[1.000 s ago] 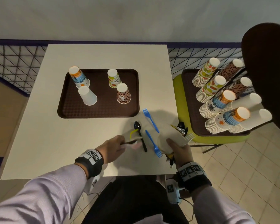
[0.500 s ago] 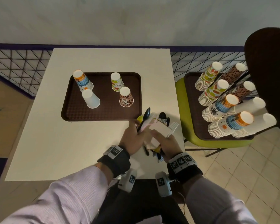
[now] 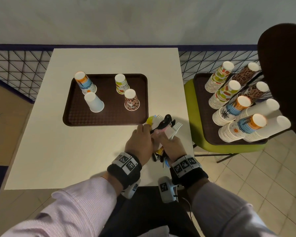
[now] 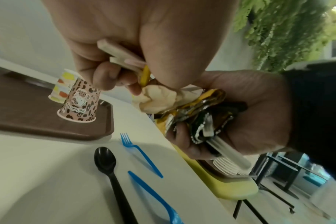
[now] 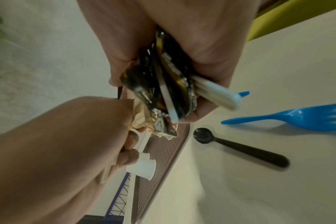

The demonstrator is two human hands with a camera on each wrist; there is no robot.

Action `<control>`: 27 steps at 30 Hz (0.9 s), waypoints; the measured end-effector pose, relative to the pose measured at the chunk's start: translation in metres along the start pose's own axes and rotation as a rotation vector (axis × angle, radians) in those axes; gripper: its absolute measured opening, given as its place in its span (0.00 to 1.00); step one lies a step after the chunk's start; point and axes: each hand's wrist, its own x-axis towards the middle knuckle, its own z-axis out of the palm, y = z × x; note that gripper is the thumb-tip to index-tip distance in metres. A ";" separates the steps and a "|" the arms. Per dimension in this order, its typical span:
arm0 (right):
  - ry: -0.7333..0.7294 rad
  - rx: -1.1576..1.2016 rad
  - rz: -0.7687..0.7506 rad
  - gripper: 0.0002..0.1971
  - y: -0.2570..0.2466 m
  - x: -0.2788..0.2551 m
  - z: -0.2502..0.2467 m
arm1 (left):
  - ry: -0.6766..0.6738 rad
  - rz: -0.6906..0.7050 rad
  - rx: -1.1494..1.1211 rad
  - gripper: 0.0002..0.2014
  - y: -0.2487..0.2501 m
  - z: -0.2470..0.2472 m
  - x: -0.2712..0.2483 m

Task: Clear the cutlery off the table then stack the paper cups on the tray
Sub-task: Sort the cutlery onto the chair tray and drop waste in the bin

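Over the table's front right, beside the brown tray (image 3: 70,108), my two hands meet around a bundle of cutlery (image 3: 164,123). My left hand (image 3: 140,139) pinches pink, cream and yellow handles (image 4: 123,59). In my right hand (image 3: 172,144) are white forks (image 4: 226,153), crumpled wrappers (image 5: 153,84) and a napkin (image 4: 159,98), gripped together. Below the hands a black spoon (image 4: 109,171) and two blue forks (image 4: 142,154) lie on the table. Upside down on the tray stand an orange-blue cup (image 3: 85,82), a white cup (image 3: 93,102), a yellow-green cup (image 3: 121,84) and a leopard cup (image 3: 131,102).
To the right, a green chair (image 3: 229,147) carries a second tray with several tall stacks of paper cups (image 3: 237,106). A dark chair back (image 3: 284,74) rises at the far right. A wire fence (image 3: 15,69) runs behind the white table (image 3: 67,159).
My left hand lifted cutlery off the table and carried it right and up to the bundle in my right hand. Both hands moved toward the tray's near right corner.
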 end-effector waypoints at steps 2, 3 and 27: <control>0.005 0.025 0.013 0.22 -0.001 -0.002 -0.001 | 0.009 0.045 0.055 0.17 -0.002 -0.001 -0.001; 0.008 0.038 0.024 0.21 -0.002 -0.003 -0.002 | 0.019 0.074 0.056 0.16 -0.003 -0.002 -0.002; 0.023 0.359 0.144 0.17 -0.011 -0.008 -0.004 | 0.042 0.306 0.008 0.22 0.012 0.003 -0.013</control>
